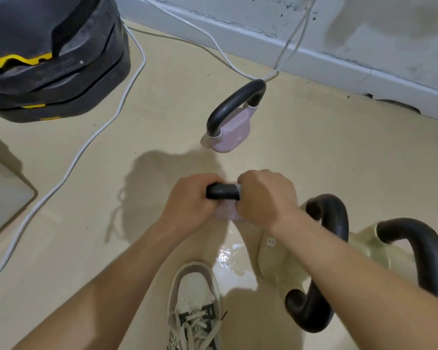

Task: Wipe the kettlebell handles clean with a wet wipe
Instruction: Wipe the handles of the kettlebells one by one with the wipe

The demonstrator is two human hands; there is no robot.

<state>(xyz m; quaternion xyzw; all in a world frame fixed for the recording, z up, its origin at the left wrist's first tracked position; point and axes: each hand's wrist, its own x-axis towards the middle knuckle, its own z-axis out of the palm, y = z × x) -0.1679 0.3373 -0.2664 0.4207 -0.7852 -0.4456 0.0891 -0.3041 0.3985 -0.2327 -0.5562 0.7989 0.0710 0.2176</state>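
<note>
A pink kettlebell with a black handle [223, 192] stands on the floor between my hands; its pink body [225, 212] is mostly hidden. My left hand [190, 200] grips the left end of that handle. My right hand [263, 198] is curled round the right end, with a thin edge of the white wet wipe [239, 188] showing under its fingers. A second pink kettlebell [232, 120] stands farther back. Two pale green kettlebells [283, 263] with black handles lie at the lower right, partly behind my right forearm.
A white cable [86, 145] runs across the beige floor from the wall. A stack of dark weight plates with yellow marks [53, 61] sits at the top left. My white shoe [195, 306] is at the bottom, by a wet shiny patch [229, 256]. The wall skirting [314, 51] runs along the back.
</note>
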